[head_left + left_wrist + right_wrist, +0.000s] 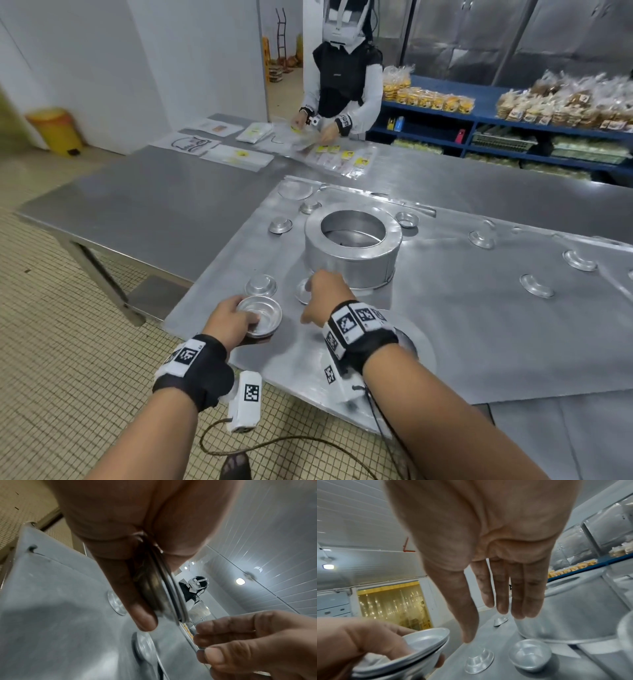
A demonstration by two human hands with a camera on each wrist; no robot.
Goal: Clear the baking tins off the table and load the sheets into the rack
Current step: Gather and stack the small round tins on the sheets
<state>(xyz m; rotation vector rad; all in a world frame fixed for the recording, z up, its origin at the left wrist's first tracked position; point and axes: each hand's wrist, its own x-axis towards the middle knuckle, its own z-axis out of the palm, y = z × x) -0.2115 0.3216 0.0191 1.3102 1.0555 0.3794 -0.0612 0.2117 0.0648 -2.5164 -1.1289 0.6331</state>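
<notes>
My left hand (239,318) grips a small stack of nested round aluminium tins (262,317), held just above the near left corner of a baking sheet (479,325); the left wrist view shows the stack (164,596) edge-on between thumb and fingers. My right hand (320,286) hovers open, fingers straight, over a small tin (301,291) on the sheet. In the right wrist view an upside-down tin (479,660) and an upright tin (529,655) lie below the fingers (501,599). A large round cake tin (352,243) stands just beyond. Several more small tins dot the sheets.
The steel table (154,205) runs left and back; its near edge drops to tiled floor. Another person (346,78) sorts packets at the far side. Blue shelves (479,120) of bagged baked goods stand at the back right. A yellow bin (56,132) is far left. A cable (274,442) lies underfoot.
</notes>
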